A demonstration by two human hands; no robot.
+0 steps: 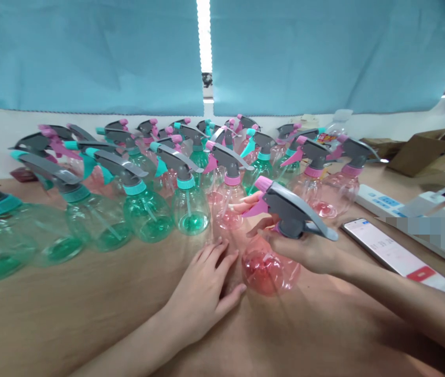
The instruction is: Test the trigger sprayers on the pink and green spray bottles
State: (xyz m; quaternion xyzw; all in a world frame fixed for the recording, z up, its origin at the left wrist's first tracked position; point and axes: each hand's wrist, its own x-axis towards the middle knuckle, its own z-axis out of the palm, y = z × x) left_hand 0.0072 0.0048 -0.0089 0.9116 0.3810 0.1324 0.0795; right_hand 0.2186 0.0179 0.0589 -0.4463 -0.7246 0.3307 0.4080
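Note:
A clear pink spray bottle (270, 269) with a grey and pink trigger head stands at the front of the group, close to me. My right hand (291, 246) is wrapped round its neck, just below the trigger head. On the tabletop to its left rests my left hand (210, 285), palm down with fingers spread, holding nothing. Its thumb tip is close to the bottle's side. Beyond my hands stand another pink spray bottle (230, 212) and a green spray bottle (191, 214) with a turquoise collar.
Several more green and pink spray bottles crowd the wooden table (100, 314) to the left and back. On the right lie a phone (397, 251), a white power strip (379, 201) and an open cardboard box (419, 152). A blue curtain (88, 57) hangs behind.

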